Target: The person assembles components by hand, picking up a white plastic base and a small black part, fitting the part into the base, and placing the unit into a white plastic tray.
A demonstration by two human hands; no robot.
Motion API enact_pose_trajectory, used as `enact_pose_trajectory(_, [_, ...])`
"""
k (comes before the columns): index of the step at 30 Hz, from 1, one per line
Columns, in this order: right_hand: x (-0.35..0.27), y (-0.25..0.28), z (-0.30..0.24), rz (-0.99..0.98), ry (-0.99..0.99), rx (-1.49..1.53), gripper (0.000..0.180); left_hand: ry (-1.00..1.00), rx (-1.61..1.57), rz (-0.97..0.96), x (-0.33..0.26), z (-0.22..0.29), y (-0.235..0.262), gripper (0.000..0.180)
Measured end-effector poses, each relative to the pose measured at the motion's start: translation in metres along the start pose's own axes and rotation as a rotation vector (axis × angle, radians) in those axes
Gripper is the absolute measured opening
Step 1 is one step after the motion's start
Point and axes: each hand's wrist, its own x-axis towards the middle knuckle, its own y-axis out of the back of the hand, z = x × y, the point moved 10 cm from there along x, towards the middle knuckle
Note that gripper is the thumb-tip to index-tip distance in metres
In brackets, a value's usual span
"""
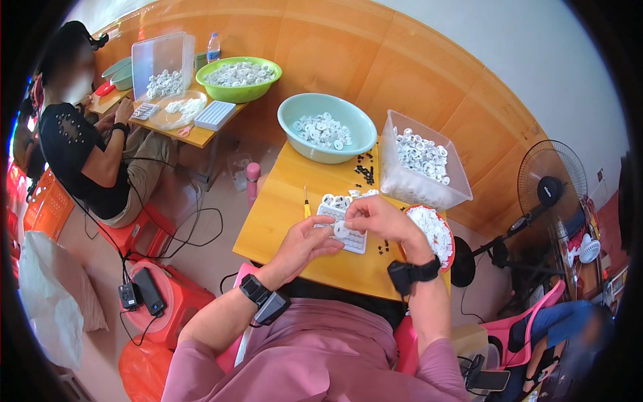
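Observation:
Above a white compartment tray [355, 244] on the yellow table, my two hands meet at a small round white plastic part [340, 230]. My left hand [305, 242] reaches it from the left, thumb and fingers closed at its edge. From the right, my right hand [383, 218] pinches at the part's upper side, fingertips bent down. Finer detail of the part is hidden by the fingers. More round white parts [337, 200] lie just behind the tray. A yellow-handled screwdriver [307, 209] rests left of it.
Behind stand a pale blue basin [288, 127] and a clear plastic bin [429, 191], both holding white parts. A red-rimmed bowl [450, 258] of small white pieces sits right; black pieces [365, 175] lie scattered. A fan [550, 191] stands right; a co-worker [87, 147] sits left.

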Motion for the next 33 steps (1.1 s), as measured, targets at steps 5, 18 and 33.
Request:
enact_pose_trajectory(5, [0.02, 0.115, -0.017, 0.576, 0.107, 0.084, 0.015, 0.026, 0.021, 0.021, 0.003, -0.005, 0.006, 0.027])
enact_pose_trajectory(18, [0.007, 0.098, 0.082, 0.573, -0.278, -0.638, 0.018, -0.122, -0.025, 0.266, 0.006, 0.013, 0.042, 0.029])
enact_pose_trajectory(33, [-0.007, 0.081, 0.113, 0.588, -0.312, -0.711, 0.019, -0.07, 0.13, 0.073, 0.0, -0.014, 0.004, 0.023])
